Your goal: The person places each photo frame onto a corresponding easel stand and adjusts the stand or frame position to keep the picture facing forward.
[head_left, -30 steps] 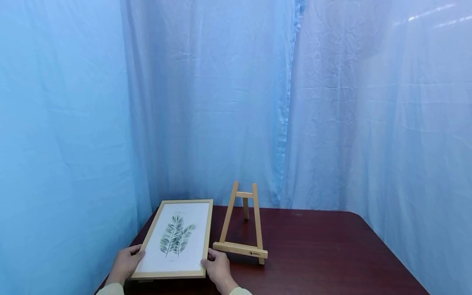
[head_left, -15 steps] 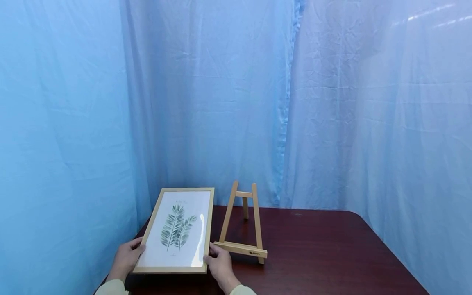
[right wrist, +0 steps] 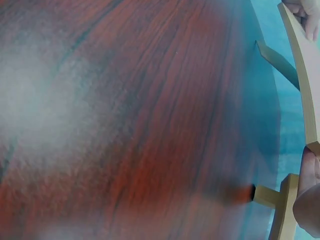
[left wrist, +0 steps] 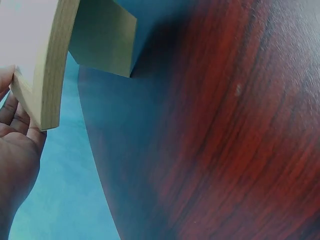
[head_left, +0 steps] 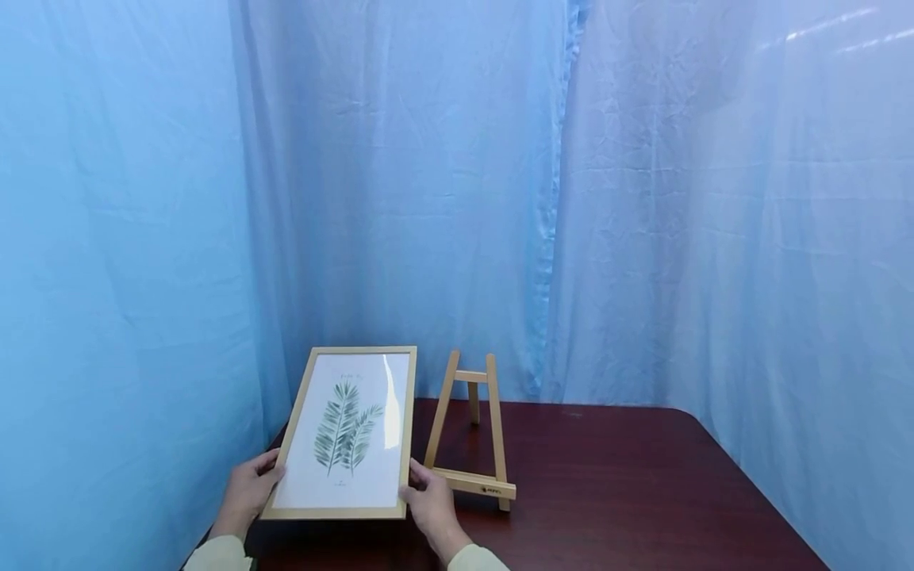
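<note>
Indoors: a curtained-off booth built round a table. Pale blue curtains, creased and shiny, hung close behind the far edge and down past the left and right edges. Table top was dark red-brown, wood-grained and glossy, its far right corner rounded, rather office-like. Two bright streaks on the cloth, high above the right edge, looked like lamp glare. Framed leaf print near the left edge and small easel suggested decor. Home, office or studio: could not tell.
</note>
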Demonstrator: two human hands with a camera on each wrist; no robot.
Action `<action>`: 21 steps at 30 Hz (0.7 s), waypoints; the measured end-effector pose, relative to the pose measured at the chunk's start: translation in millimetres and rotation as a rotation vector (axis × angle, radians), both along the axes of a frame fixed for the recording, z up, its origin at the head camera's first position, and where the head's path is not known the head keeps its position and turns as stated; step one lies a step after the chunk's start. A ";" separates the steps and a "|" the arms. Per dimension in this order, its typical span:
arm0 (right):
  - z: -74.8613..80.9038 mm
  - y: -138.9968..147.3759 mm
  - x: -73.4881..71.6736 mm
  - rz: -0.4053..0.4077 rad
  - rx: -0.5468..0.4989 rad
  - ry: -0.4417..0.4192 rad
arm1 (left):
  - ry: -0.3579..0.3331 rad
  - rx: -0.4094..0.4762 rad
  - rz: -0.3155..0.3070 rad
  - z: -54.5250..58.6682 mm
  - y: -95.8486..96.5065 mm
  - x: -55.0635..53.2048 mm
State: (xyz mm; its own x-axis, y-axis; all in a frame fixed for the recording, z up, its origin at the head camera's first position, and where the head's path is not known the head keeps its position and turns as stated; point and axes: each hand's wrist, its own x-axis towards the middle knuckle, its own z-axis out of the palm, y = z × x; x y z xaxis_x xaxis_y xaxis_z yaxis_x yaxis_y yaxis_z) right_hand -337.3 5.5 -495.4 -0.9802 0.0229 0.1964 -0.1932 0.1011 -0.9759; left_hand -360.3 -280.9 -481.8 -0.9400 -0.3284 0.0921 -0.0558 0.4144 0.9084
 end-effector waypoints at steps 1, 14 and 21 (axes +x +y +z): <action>0.7 0.7 -0.6 0.004 -0.003 -0.002 | 0.011 0.002 -0.003 0.6 0.2 -0.1; 11.3 8.0 -5.1 0.013 -0.002 0.020 | 0.077 0.026 -0.001 12.6 6.6 -0.7; 14.9 10.9 -7.1 -0.004 -0.006 0.082 | 0.128 0.026 -0.020 21.3 10.6 2.8</action>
